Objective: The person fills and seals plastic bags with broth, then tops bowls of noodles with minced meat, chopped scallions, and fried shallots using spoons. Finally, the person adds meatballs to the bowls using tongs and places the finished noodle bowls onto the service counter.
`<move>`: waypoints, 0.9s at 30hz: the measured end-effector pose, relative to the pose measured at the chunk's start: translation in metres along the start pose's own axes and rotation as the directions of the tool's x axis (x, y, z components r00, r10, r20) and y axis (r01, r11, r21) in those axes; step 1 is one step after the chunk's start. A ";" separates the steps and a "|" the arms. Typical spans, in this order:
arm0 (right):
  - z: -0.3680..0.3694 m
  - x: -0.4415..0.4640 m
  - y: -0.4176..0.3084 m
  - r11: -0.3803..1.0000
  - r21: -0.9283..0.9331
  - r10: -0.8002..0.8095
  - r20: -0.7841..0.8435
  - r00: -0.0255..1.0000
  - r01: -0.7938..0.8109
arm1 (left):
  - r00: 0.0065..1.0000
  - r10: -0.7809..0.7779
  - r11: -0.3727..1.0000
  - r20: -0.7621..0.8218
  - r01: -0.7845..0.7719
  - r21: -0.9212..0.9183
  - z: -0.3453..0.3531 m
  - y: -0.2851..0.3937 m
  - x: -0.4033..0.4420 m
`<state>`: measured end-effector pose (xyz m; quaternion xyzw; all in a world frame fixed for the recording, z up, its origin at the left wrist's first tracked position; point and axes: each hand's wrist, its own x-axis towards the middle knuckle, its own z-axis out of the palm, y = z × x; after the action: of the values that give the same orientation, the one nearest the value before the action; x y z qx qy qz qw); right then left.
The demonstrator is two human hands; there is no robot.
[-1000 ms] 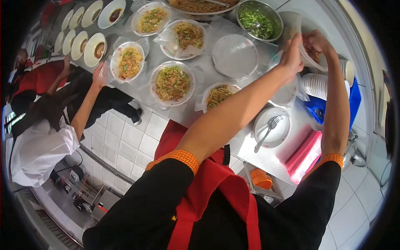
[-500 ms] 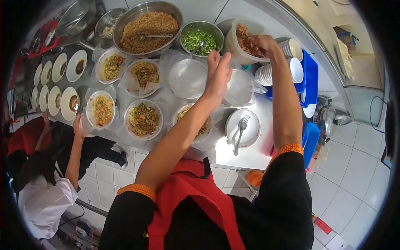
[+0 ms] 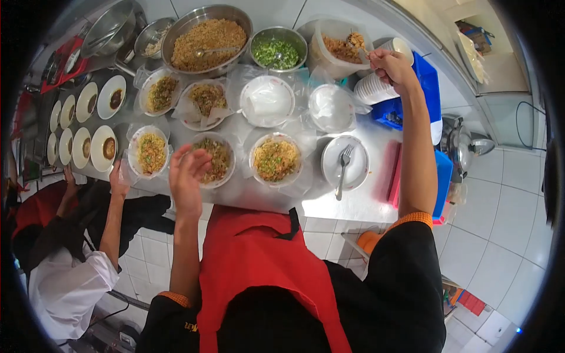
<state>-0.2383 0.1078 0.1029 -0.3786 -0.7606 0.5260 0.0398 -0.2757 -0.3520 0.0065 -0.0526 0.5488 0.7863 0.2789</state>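
Note:
My right hand [image 3: 393,69] is closed on the handle of a metal spoon [image 3: 364,56] at the rim of the plastic tub [image 3: 322,57]. Brown chopped topping [image 3: 355,40] is heaped at the spoon's far end, over more of it in the tub. My left hand [image 3: 189,176] is empty, fingers apart and slightly bent. It hovers at the left side of a noodle bowl [image 3: 219,160] and hides part of it; whether it touches the bowl I cannot tell. Right of that stands another topped noodle bowl [image 3: 275,159] on clear plastic.
Two plastic-lined bowls [image 3: 268,99] stand behind. A plate [image 3: 356,172] holds a fork [image 3: 343,170]. Chopped greens [image 3: 276,54] and a large pan of mince [image 3: 206,42] line the wall. At left, a co-worker's hand [image 3: 119,181] touches a bowl [image 3: 148,152] near several sauce bowls [image 3: 110,99].
My left hand has swung left and toward me, from the lined bowls to the noodle bowl. My right hand has drawn out of the tub to its right rim, bringing up the spoon with topping.

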 end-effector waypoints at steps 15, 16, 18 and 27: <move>0.154 -0.159 0.121 0.903 -0.310 -0.263 0.149 0.953 0.297 | 0.935 0.183 0.979 -0.305 -0.146 0.140 -0.051 0.000 -0.028; 0.151 -0.156 0.121 0.905 -0.307 -0.258 0.153 0.954 0.294 | 0.934 0.180 0.980 -0.309 -0.141 0.144 -0.055 0.000 -0.028; 0.136 -0.143 0.120 0.902 -0.237 -0.379 -0.037 0.924 0.361 | 0.908 0.218 0.972 -0.358 -0.169 0.164 -0.069 -0.001 -0.030; -0.004 0.012 0.028 0.681 -0.678 -0.512 -0.171 0.842 0.276 | 0.883 0.311 0.919 -0.350 -0.185 0.349 -0.082 -0.033 -0.033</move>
<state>-0.2303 0.1226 0.0769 -0.2801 -0.9358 0.1437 0.1585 -0.2502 -0.4293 -0.0405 -0.0964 0.7111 0.6937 0.0617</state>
